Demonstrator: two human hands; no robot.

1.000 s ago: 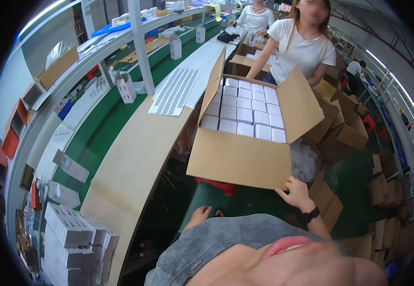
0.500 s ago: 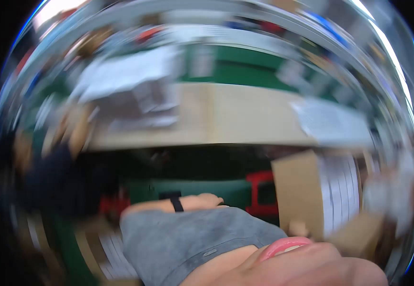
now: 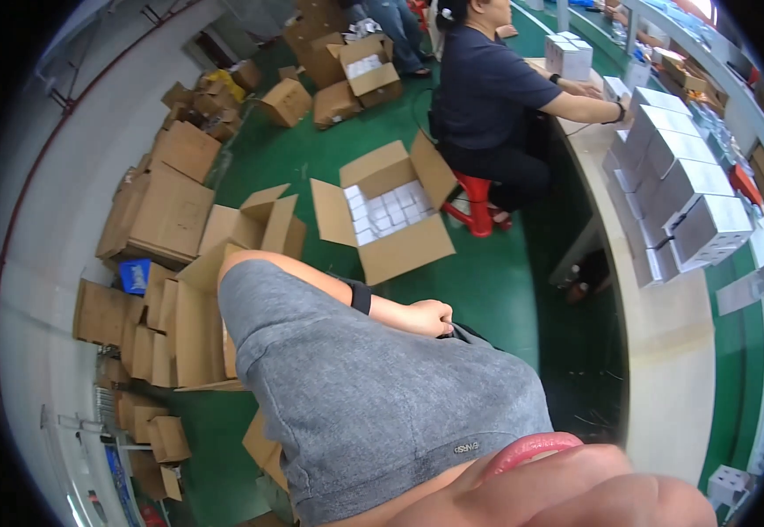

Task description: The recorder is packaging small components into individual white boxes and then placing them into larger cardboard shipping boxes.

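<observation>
Left hand [image 3: 431,317]: fingers curled beside the gray shirt [image 3: 373,386]; whether they grip anything is unclear.
Right hand: out of view, state unknown.
Open carton [image 3: 409,249]: on the green floor [image 3: 493,285] beyond, white boxes [image 3: 386,212] inside.
Co-worker [image 3: 491,83]: seated on a red stool [image 3: 478,204], arms over the surface [image 3: 670,373].

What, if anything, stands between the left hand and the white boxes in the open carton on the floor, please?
The near flap of the open carton lies across that line, folded outward; green floor shows between it and the left hand. Nothing visible covers the white boxes, so the way otherwise looks unobstructed.
</observation>
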